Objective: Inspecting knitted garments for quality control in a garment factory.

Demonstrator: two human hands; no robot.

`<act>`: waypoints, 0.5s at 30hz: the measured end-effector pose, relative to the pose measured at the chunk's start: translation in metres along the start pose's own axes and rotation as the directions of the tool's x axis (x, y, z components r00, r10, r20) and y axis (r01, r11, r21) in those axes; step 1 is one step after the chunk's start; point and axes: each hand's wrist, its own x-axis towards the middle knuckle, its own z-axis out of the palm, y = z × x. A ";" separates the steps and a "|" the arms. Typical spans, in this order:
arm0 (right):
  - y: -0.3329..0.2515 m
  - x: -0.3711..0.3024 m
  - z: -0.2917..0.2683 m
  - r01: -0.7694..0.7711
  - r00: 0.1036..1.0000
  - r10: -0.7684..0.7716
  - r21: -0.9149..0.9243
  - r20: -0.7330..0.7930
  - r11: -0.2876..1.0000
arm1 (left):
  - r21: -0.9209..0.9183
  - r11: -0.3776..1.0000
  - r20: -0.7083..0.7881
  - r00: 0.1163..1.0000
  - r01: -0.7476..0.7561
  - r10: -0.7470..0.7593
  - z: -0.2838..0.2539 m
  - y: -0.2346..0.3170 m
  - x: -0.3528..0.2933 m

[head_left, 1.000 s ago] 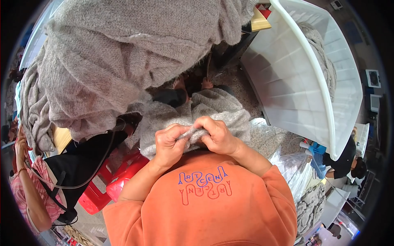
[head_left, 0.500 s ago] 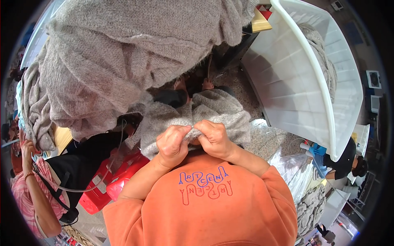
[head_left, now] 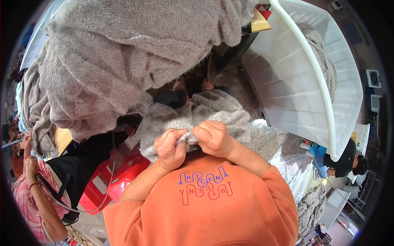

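A fuzzy grey-brown knitted garment (head_left: pixel 221 107) lies across my lap, its near edge drawn up toward my chest. My left hand (head_left: pixel 170 148) is closed on that edge, thumb pressed over the knit. Close beside it my right hand (head_left: pixel 214 139) pinches the same edge, fingers curled in. A short gathered stretch of knit shows between the two hands. Whether a small tool or thread is in my fingers cannot be made out. Beyond the lap rises a big heap of the same knitwear (head_left: pixel 94 53).
On the right stands a tall white plastic bin (head_left: pixel 287 78) with knitwear inside. A red plastic stool (head_left: pixel 123 174) is at my left, near a co-worker in a pink top (head_left: pixel 30 201). Clear plastic sheeting (head_left: pixel 287 172) and another person (head_left: pixel 347 160) are at the right.
Both hands have shifted slightly, and more bunched knit shows between them. The co-worker's arm at the left has moved, and the thin hose there hangs differently.
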 end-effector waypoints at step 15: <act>-0.014 0.004 -0.014 -0.354 0.934 0.337 0.423 0.118 0.834 | 0.178 0.924 0.015 0.940 -0.339 0.341 0.000 0.001 0.000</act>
